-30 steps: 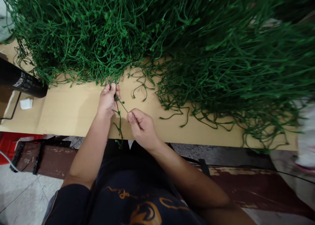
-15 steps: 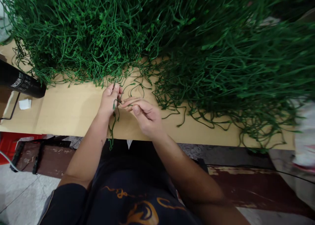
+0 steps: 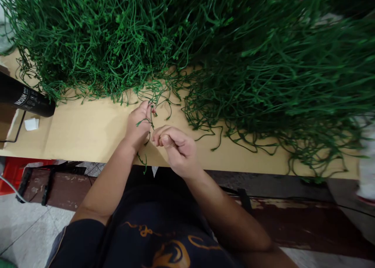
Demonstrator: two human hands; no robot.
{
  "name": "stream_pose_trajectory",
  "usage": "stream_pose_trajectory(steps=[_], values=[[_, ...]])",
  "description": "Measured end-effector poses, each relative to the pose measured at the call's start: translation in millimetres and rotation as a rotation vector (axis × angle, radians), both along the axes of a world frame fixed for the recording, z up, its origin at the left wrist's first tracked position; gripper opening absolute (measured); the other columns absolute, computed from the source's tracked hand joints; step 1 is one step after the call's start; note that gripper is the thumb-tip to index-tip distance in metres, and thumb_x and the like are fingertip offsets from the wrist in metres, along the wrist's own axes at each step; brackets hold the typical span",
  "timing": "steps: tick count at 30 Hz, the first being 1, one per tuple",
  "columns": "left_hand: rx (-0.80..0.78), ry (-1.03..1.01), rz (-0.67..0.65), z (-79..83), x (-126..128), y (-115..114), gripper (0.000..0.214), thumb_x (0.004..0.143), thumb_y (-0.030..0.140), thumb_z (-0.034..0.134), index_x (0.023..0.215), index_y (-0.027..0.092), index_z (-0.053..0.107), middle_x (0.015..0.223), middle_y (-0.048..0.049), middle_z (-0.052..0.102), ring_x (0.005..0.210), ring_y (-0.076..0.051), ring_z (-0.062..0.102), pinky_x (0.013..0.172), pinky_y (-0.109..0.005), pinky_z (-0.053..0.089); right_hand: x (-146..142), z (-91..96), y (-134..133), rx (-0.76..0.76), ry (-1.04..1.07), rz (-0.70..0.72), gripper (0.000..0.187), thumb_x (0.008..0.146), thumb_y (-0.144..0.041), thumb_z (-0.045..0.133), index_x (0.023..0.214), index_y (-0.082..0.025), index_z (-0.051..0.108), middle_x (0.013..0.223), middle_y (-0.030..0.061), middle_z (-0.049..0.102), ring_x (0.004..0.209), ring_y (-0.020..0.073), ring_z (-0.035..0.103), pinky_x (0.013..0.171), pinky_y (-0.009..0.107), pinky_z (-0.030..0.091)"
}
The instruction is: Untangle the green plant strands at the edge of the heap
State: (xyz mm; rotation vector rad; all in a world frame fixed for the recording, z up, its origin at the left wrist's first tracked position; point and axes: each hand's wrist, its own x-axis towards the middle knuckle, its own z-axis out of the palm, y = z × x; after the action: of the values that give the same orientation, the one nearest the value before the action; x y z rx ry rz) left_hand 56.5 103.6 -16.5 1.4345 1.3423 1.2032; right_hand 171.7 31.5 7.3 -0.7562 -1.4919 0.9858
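Since the earlier frame the right hand (image 3: pixel 176 147) has pulled back and curled closed near the surface (image 3: pixel 88 131) edge, while the left hand (image 3: pixel 138 125) pinches a thin green stem (image 3: pixel 143 163) that hangs between both hands, just in front of the big green pile (image 3: pixel 117 45).

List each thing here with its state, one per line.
Left hand, closed on held stems that dangle past the table edge.
Right hand, fingers curled shut; grip unclear.
Stem heap, tangled, piled on the table.
Black flask, lying on its side.
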Motion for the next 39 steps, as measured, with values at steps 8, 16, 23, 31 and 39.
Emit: stream_pose_trajectory(steps=[8,16,23,31,39], values=[[0.028,-0.011,0.165,-2.6,-21,22,0.023,0.084,0.024,0.054,0.061,0.019,0.053,0.061,0.0017,0.049,0.064,-0.011,0.045,0.067,-0.022,0.039,22,41.5,-6,0.331,-0.347,0.021,0.018,0.087,-0.013,0.037,0.075,-0.021,0.048,0.076,0.0047,0.059,0.077,0.0144,0.057,0.071,0.032,0.049],[-0.078,-0.218,0.11,3.8,-15,18,0.024,0.08,0.01,0.055,0.058,0.017,0.056,0.062,0.0015,0.051,0.066,-0.009,0.049,0.069,-0.018,0.041,83,4.7,57,0.162,-0.815,-0.694,0.034,0.083,-0.043,0.052,0.103,-0.017,0.057,0.127,0.0205,0.043,0.124,0.0366,0.034,0.098,0.059,0.029],[-0.078,-0.167,0.117,6.0,-16,22,0.024,0.079,0.008,0.057,0.057,0.016,0.058,0.059,0.0021,0.051,0.062,-0.009,0.046,0.067,-0.019,0.038,24,0.0,47,0.213,-0.761,-0.364,0.041,0.082,-0.042,0.054,0.115,-0.018,0.053,0.121,0.0157,0.048,0.115,0.0327,0.04,0.095,0.056,0.036],[-0.061,-0.108,0.047,3.4,-17,19,0.023,0.081,0.015,0.056,0.059,0.018,0.053,0.058,0.0036,0.05,0.058,-0.008,0.044,0.059,-0.02,0.034,-5,-6.1,55,0.165,-0.645,-0.167,0.027,0.09,-0.027,0.04,0.092,-0.018,0.066,0.095,0.0097,0.065,0.09,0.022,0.056,0.085,0.04,0.043],[-0.129,-0.216,0.03,4.0,-16,18,0.023,0.078,0.015,0.06,0.056,0.017,0.053,0.057,0.0035,0.047,0.06,-0.009,0.047,0.063,-0.02,0.036,-2,-4.8,52,0.174,-0.485,-0.311,0.024,0.089,-0.029,0.041,0.082,-0.021,0.064,0.091,0.0068,0.066,0.09,0.0186,0.06,0.083,0.036,0.046]])
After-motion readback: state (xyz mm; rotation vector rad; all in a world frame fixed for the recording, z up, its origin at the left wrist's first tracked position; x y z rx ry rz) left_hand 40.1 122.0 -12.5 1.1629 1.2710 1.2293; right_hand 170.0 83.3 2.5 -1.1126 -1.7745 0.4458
